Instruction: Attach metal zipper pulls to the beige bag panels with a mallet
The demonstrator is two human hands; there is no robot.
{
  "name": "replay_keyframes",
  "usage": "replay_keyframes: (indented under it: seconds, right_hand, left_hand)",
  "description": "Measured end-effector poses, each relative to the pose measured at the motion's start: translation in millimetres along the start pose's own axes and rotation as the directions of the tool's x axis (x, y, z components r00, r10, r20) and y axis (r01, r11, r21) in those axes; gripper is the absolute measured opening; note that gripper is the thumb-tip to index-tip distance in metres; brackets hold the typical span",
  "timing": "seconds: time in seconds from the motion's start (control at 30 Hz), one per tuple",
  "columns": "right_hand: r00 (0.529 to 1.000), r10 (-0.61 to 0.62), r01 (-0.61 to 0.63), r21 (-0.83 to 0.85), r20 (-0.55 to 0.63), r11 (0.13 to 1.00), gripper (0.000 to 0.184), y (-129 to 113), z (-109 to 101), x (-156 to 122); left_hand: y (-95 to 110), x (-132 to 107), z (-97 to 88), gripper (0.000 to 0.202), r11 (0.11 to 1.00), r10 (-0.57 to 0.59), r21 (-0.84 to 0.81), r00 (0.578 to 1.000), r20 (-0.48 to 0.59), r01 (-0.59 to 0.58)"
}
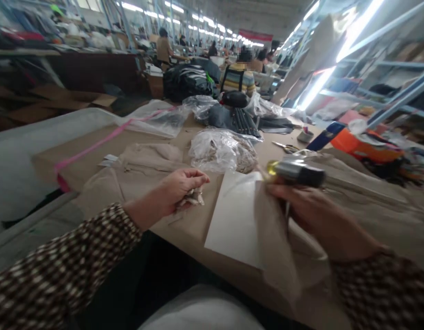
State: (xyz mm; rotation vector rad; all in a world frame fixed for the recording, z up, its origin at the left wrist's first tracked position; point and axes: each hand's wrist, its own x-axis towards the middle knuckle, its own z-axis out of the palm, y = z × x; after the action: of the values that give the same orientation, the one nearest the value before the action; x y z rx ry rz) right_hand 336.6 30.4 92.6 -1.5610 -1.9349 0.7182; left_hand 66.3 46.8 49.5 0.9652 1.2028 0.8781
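Observation:
My left hand [179, 190] is closed in a pinch on a small bunch of pale tags or cords [193, 198], just above the brown paper-covered table [95, 160]. My right hand [318, 215] grips a dark tool with a yellow-green tip [296, 172] and also holds a fold of beige fabric [277, 238]. A white sheet of paper [234, 220] lies between the two hands. Behind it sits a clear plastic bag full of pale cords [224, 151]. A beige garment [143, 162] lies to the left of the bag.
Scissors [286, 147] lie at the right of the table, near an orange container [359, 146]. A pink tape [95, 144] runs across the left side. Dark garments and plastic bags [232, 117] pile at the far end. Other people work in the background.

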Motion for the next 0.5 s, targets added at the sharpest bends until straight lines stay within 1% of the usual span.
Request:
replay_keyframes:
  seconds: [0.03,0.07,0.1,0.13,0.17,0.2,0.23,0.27,0.37,0.43,0.5]
  right_hand:
    - [0.989,0.042,-0.067,0.172,0.142,0.983,0.026,2.5,31.4,9.8]
    - [0.954,0.072,-0.17,0.327,0.291,0.93,0.023,6.2,60.9,19.1]
    - [0.917,0.09,-0.267,0.429,0.39,0.863,0.022,10.5,86.5,27.2]
    - [0.874,0.096,-0.358,0.496,0.477,0.791,0.022,14.8,106.8,33.7]
    - [0.849,0.104,-0.413,0.528,0.518,0.742,0.024,18.3,121.1,38.3]
    - [0.843,0.114,-0.438,0.548,0.525,0.713,0.027,20.7,129.2,41.0]
    - [0.85,0.124,-0.441,0.563,0.512,0.698,0.029,21.7,131.7,41.9]
    - [0.867,0.133,-0.428,0.58,0.481,0.693,0.031,21.1,129.8,41.4]
    - [0.92,0.106,-0.339,0.633,0.376,0.696,0.032,12.9,112.1,34.8]
    - [0.934,0.064,-0.287,0.631,0.351,0.721,0.033,7.4,102.3,30.3]
    - [0.941,0.055,-0.255,0.592,0.335,0.764,0.032,6.0,97.6,28.1]
  left_hand:
    - [0.8,-1.2,2.0,0.013,1.0,0.011,-0.028,1.0,0.008,-0.011]
    - [0.5,-2.0,3.6,0.012,0.999,0.019,-0.05,1.0,0.015,-0.018]
    - [-1.0,-2.2,4.9,0.01,0.998,0.022,-0.066,1.0,0.02,-0.021]
    - [-3.7,-1.5,6.0,0.01,0.997,0.02,-0.081,0.999,0.028,-0.018]
    - [-7.4,-0.2,7.1,0.01,0.995,0.016,-0.095,0.999,0.034,-0.012]
    - [-11.8,1.9,8.3,0.011,0.994,0.012,-0.105,0.999,0.037,-0.008]
    - [-16.5,4.4,10.0,0.011,0.994,0.007,-0.113,0.999,0.04,-0.003]
    - [-21.1,7.1,12.4,0.012,0.993,0.006,-0.12,0.999,0.043,-0.001]
    - [-30.7,14.1,25.6,0.012,0.991,0.019,-0.134,0.999,0.036,-0.014]
    - [-32.5,17.2,38.8,0.012,0.99,0.011,-0.142,0.999,0.041,-0.005]
    - [-32.1,19.5,52.6,0.016,0.99,0.004,-0.139,0.999,0.053,0.004]
